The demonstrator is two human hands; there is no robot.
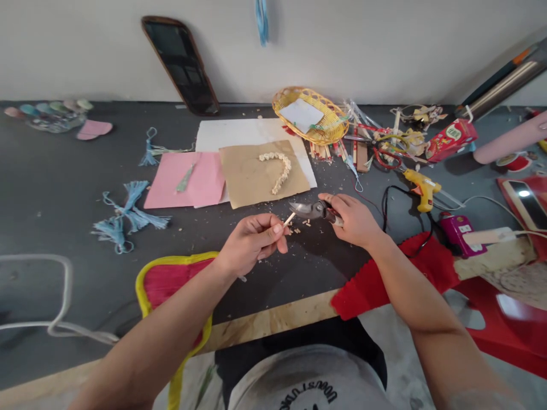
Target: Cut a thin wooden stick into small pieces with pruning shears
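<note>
Between the fingertips of my left hand (pixel 261 236) is a thin pale wooden stick (pixel 290 218), pointing up and to the right. My right hand (pixel 348 219) is wrapped round the handles of a pair of pruning shears (pixel 311 210), whose blades lie at the stick's upper end. Small cut pieces of stick (pixel 306 222) are scattered on the dark table just below the blades. Behind my hands, a curved row of cream-coloured bits (pixel 284 171) lies on a sheet of brown paper (pixel 243 176).
Blue tassels (pixel 134 213) and pink paper (pixel 164 185) lie to the left. A phone (pixel 182 65) leans on the wall. At the back stands a yellow woven basket (pixel 331 122). Scissors (pixel 387 158), a yellow glue gun (pixel 422 189) with cords, and red cloth (pixel 384 279) occupy the right.
</note>
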